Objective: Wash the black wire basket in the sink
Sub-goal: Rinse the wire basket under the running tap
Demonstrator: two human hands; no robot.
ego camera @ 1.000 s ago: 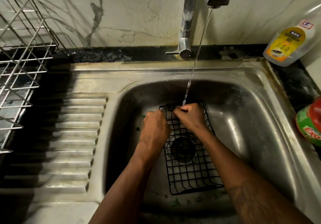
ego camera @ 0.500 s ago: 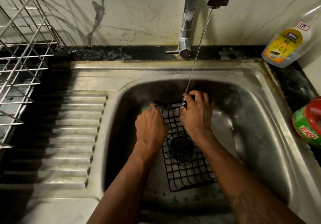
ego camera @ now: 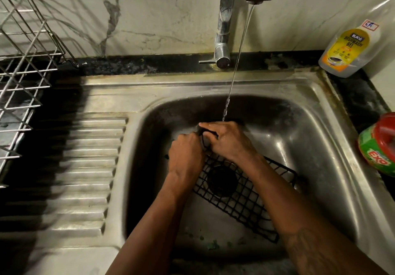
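Down in the bowl of the sink, gripping the black wire basket at its far end with both hands. Set askew over the drain, with the near end swung toward the right wall of the bowl. On the left hand, knuckles turned up and fingers curled under, closed on the basket's far left rim, with the fingertips hidden beneath. Just beside it and touching, the right hand, with thumb and fingers bent round a dark wire at the far corner, right under the thin stream of water from the tap. Reaching in from the lower edge with both forearms, narrowing toward the wrists, the right one crossing above the mesh. A few green specks on the sink bottom near the front. Left of the bowl, the ribbed drainboard, and past it a steel wire rack. On the black tabletop at the right, a dishwash gel bottle against the wall and a green and red tub nearer the front.
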